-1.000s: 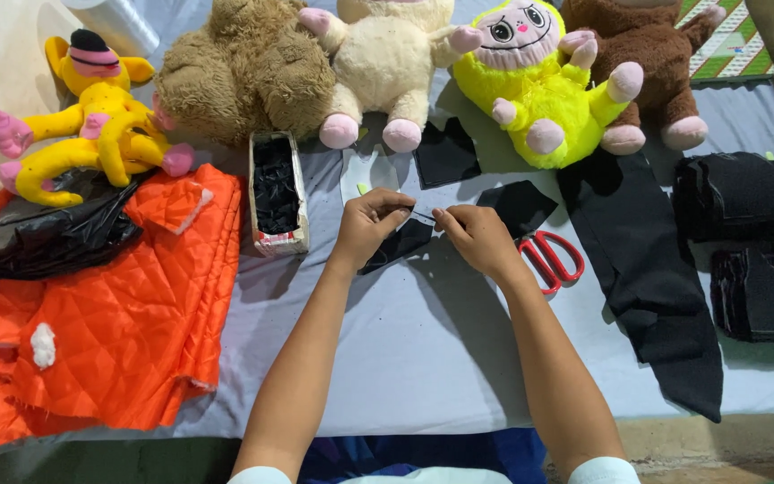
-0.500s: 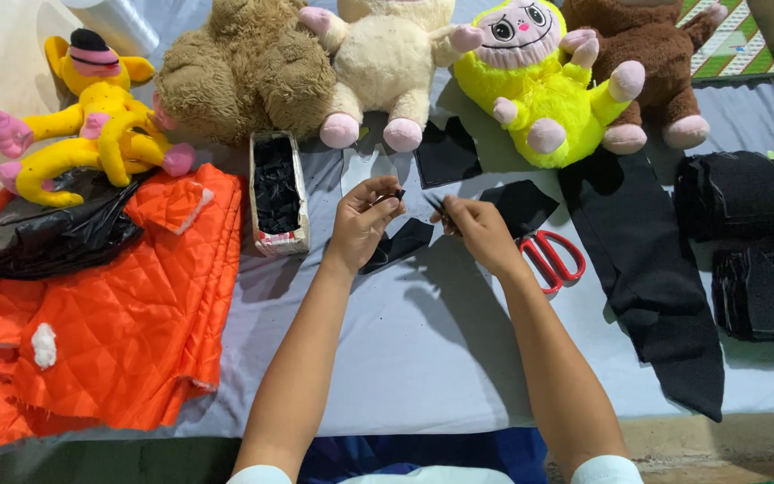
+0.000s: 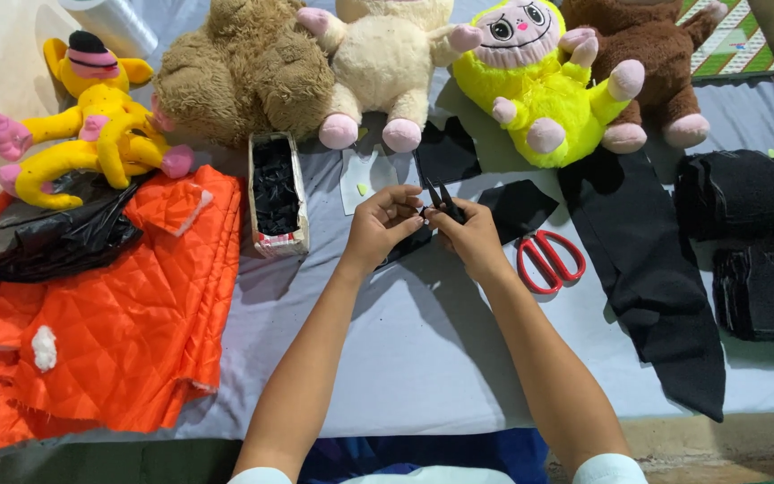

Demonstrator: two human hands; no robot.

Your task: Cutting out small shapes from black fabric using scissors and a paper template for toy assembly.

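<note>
Mid-worktop, toward far edge: my left hand and right hand meet, fingers pinching small black fabric piece. Red-handled scissors just right; box of black scraps left.

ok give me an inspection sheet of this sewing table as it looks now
surface: grey cloth-covered table.
job's things: small black snips and a tiny black piece, hard to make out.
clutter: red scissors, box of black pieces, orange quilted fabric, black fabric strip, five plush toys.
grippers: left hand pinches the piece; right hand holds the snips.
cables: nothing seen.
surroundings: folded black fabric stack at right.
</note>
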